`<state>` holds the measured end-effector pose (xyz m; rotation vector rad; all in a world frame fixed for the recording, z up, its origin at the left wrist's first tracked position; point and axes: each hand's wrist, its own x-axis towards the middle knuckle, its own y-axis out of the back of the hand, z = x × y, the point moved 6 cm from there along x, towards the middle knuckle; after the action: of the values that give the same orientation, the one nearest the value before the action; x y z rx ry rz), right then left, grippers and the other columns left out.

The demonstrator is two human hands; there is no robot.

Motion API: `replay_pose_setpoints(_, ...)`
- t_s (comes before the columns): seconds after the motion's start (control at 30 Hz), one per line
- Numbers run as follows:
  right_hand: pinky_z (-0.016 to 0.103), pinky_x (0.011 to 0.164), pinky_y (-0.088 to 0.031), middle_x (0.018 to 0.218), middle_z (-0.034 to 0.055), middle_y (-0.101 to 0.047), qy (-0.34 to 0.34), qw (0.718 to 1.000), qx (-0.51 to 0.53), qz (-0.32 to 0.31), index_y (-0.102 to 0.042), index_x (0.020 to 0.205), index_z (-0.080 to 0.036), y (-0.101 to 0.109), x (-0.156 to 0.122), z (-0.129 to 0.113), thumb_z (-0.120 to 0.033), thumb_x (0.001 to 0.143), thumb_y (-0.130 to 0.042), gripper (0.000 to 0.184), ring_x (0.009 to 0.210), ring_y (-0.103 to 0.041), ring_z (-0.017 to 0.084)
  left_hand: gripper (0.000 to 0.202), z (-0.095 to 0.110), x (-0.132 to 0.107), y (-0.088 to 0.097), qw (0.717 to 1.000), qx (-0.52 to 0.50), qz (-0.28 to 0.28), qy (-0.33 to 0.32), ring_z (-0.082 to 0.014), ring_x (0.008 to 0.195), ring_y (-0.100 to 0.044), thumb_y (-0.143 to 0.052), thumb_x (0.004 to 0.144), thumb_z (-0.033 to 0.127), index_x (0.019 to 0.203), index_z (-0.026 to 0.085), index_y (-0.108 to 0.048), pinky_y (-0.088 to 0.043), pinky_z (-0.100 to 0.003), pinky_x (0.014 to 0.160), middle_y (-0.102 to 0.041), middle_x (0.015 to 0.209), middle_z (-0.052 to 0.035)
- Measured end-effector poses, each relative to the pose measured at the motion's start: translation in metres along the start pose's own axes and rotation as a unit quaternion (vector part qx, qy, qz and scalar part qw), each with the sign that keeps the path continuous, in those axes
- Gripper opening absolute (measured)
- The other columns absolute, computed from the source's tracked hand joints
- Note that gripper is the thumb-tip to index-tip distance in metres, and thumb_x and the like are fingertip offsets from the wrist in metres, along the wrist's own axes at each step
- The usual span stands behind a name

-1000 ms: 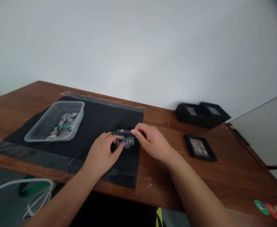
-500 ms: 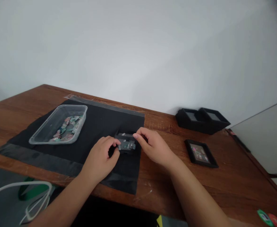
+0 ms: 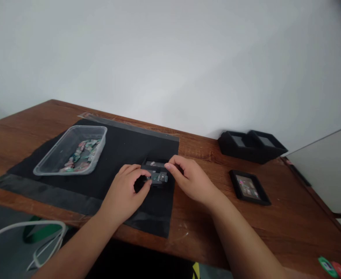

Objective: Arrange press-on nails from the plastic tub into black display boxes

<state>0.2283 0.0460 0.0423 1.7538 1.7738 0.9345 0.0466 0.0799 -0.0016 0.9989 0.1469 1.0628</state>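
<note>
A small black tray (image 3: 155, 175) with a few small pieces in it lies on a black mat (image 3: 121, 155) on the wooden table. My left hand (image 3: 124, 193) curls against the tray's left side, thumb and fingers pinched at its edge. My right hand (image 3: 188, 180) rests at the tray's right side, fingers bent and pressed on its rim. What lies under the fingertips is hidden.
A clear plastic tub (image 3: 71, 149) of small green and pink pieces sits at the mat's left. Two joined black boxes (image 3: 252, 145) stand by the wall, a filled black tray (image 3: 249, 187) in front of them. Coloured discs (image 3: 331, 267) lie bottom right; a white cable (image 3: 28, 228) hangs lower left.
Both hands stay at the small black tray. My left fingers have shifted slightly along its left edge. The camera has moved a little.
</note>
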Motion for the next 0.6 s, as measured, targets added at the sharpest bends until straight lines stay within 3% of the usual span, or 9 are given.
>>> replay_pose_setpoints(0.37,0.027,0.062,-0.032,0.068,-0.0034,-0.056,0.005,1.000,0.011,-0.003,-0.055,0.080,-0.022,-0.0004,0.0002,-0.0002,-0.041,0.103,-0.048,0.032,0.065,-0.051,0.013,0.016,0.0006,0.0014,-0.0007,0.999,-0.043,0.011,-0.024,-0.0259,0.101,-0.059,-0.059,0.095,0.024,0.106,0.023,-0.069,-0.049,-0.045,0.091,-0.070,0.098,-0.0043)
replay_pose_setpoints(0.6,0.027,0.061,-0.032,0.068,-0.0038,-0.056,0.002,1.000,0.009,-0.007,-0.055,0.080,-0.022,-0.0011,0.0000,0.0011,-0.042,0.104,-0.047,0.032,0.065,-0.051,0.013,0.025,0.0028,0.0008,-0.0028,0.999,-0.023,-0.002,-0.040,-0.0259,0.100,-0.058,-0.053,0.096,0.020,0.111,0.025,-0.073,-0.050,-0.045,0.090,-0.069,0.101,-0.0069)
